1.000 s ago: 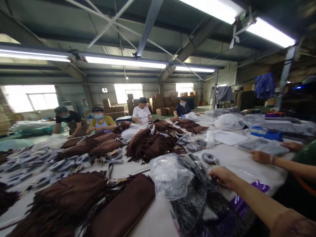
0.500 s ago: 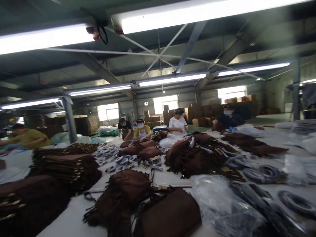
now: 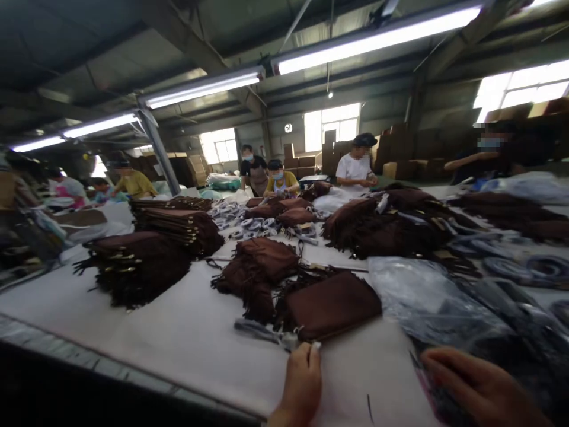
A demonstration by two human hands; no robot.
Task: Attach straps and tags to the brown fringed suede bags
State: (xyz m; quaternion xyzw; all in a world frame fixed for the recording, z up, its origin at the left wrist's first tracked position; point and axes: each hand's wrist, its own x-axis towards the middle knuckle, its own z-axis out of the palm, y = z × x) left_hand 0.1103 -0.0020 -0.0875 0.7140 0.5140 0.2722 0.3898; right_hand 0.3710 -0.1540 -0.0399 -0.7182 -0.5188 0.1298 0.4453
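At the far left of my white table (image 3: 178, 332), two stacks of brown fringed bags stand one behind the other: the front stack (image 3: 137, 267) and the back stack (image 3: 178, 225). Their bags are piled up neatly, so I judge that part is done. Next comes a loose fringed bag (image 3: 260, 273), lying by itself. In front of it is a grey strap (image 3: 258, 329), and my left hand (image 3: 301, 379) is pinching what looks like its end. A white bit peeks out of my fingers, but it is too small to name. The brown bag (image 3: 333, 305) lies flat just past my left hand. I can't see if the strap is joined to it. Behind it is a big messy heap (image 3: 382, 231) of brown bags, so I judge there is plenty left to sort out. Then comes a crinkly clear plastic bag (image 3: 413, 290). My right hand (image 3: 478, 382) is low on the right with its fingers bent, by something dark with a pink edge. It is blurry and cut off, so I can't tell if I am holding that thing. Beyond it, a coiled strap (image 3: 544, 267) lies near the edge of my view.
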